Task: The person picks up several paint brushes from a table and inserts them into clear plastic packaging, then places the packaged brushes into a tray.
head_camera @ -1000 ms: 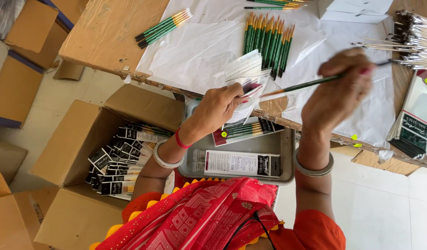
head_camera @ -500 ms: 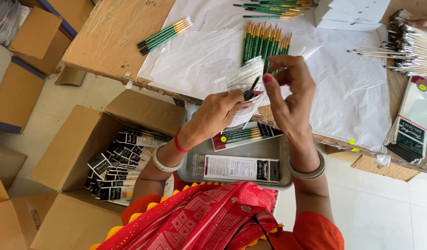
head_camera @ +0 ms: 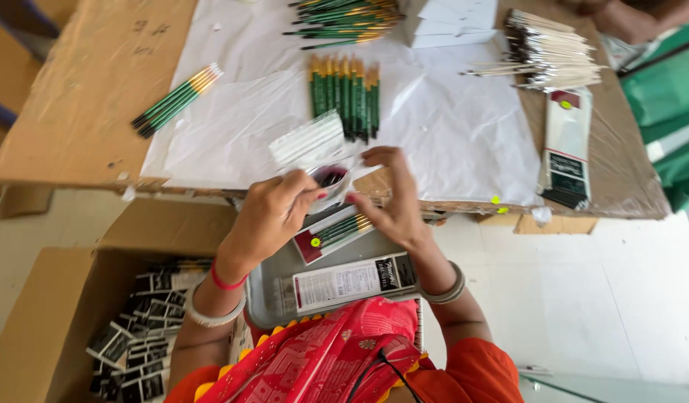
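Above the grey tray (head_camera: 273, 298), left hand (head_camera: 273, 213) pinched a clear brush pouch (head_camera: 315, 145); right hand (head_camera: 389, 201) gripped its lower end with curled fingers.

Greens, whites and cardboard brown around a red patterned cloth

The paintbrushes (head_camera: 344, 101) in the middle row have dark green handles with yellow-orange ferrules, as does the small bundle (head_camera: 176, 99) to one side; the sheet (head_camera: 464, 134) beneath them is white on a brown table (head_camera: 83, 97). The heap of brushes (head_camera: 546, 52) at the far edge is pale cream with dark tips. The clear packet (head_camera: 311, 145) in the hands shows white stripes and a maroon corner. The tray (head_camera: 266, 287) is grey, the carton (head_camera: 53, 313) tan with black-and-white packs (head_camera: 139, 328) inside. The cloth (head_camera: 322, 358) on the lap is red with a white print and yellow-orange trim.
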